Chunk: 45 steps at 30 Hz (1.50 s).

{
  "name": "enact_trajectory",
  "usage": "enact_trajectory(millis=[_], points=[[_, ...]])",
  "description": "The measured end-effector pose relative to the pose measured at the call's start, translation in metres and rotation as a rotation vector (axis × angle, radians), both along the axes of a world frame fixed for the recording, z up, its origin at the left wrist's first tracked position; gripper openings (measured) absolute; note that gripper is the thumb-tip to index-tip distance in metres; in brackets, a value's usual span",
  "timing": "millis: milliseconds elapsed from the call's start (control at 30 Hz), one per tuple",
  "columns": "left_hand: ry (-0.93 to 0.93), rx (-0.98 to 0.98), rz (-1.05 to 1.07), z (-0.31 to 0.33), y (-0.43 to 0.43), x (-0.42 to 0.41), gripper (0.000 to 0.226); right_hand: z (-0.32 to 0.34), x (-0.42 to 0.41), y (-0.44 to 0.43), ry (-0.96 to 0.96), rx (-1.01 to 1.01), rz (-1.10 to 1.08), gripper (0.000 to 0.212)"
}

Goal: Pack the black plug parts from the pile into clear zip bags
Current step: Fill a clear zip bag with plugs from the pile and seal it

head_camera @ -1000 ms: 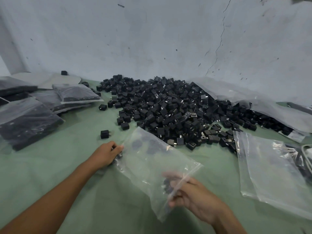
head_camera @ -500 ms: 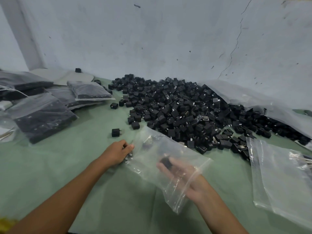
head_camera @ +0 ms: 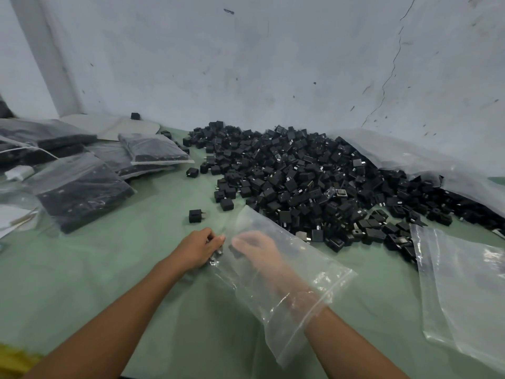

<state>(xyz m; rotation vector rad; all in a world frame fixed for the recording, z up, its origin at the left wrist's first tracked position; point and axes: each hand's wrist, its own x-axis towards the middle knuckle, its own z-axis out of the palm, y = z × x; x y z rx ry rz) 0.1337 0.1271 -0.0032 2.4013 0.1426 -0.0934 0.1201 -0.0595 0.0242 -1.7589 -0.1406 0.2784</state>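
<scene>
One zip bag [head_camera: 314,272] — around right fingers [head_camera: 241,243]

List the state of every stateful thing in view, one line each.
Clear zip bag: open, mouth around the right wrist.
Right hand: inside that bag, grip unclear.
Left hand: fingers grip the bag's far end.
Plug parts pile: loose, unpacked.
Bags at left: filled with dark parts.
Zip bag at right: empty, lying flat.
Big plastic bag: slack, draped over plug parts.
</scene>
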Motion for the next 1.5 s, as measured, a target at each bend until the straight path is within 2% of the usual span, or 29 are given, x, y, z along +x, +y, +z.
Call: enact_trajectory(millis=[133, 233, 300, 433, 633, 867, 967, 1100, 1167, 1300, 1400, 1500], points=[[-0.009, 0.019, 0.005, 0.001, 0.000, 0.000, 0.034, -0.012, -0.013, 0.011, -0.014, 0.077, -0.167, 0.015], [-0.012, 0.021, 0.014, 0.000, 0.000, 0.000, 0.036, -0.016, -0.017, 0.018, -0.035, 0.127, -0.182, 0.016], [-0.009, 0.014, 0.016, -0.001, 0.000, -0.001, 0.037, -0.018, -0.014, 0.019, -0.073, 0.052, -0.159, 0.017], [-0.018, -0.001, 0.029, -0.002, -0.002, -0.002, 0.035, -0.027, -0.004, 0.014, -0.180, -0.272, -0.071, 0.020], [-0.044, -0.015, 0.029, -0.004, -0.001, -0.004, 0.037, -0.033, 0.000, 0.017, -0.278, -0.399, -0.074, 0.024], [-0.083, 0.047, -0.011, -0.007, 0.001, 0.000, 0.031, -0.022, -0.009, 0.016, -0.381, -0.499, 0.054, 0.038], [-0.089, 0.052, -0.037, -0.007, 0.001, 0.001, 0.029, -0.011, -0.017, 0.022, -0.401, -0.528, 0.079, 0.029], [-0.060, 0.066, -0.065, -0.003, 0.000, 0.004, 0.024, -0.006, -0.027, 0.028, -0.404, -0.386, 0.012, 0.015], [-0.008, 0.052, -0.034, 0.000, 0.001, 0.007, 0.029, -0.008, -0.028, 0.028, -0.375, -0.440, 0.001, 0.023], [0.023, 0.112, 0.033, 0.007, -0.005, 0.017, 0.055, -0.019, -0.024, 0.028, -0.261, -0.420, -0.010, 0.040], [-0.012, 0.183, 0.119, 0.003, -0.014, 0.022, 0.059, -0.029, -0.019, 0.022, -0.456, -0.523, 0.019, 0.044], [-0.025, 0.193, 0.182, -0.008, -0.019, 0.023, 0.058, -0.035, -0.014, 0.021, -0.503, -0.538, -0.001, 0.043]])
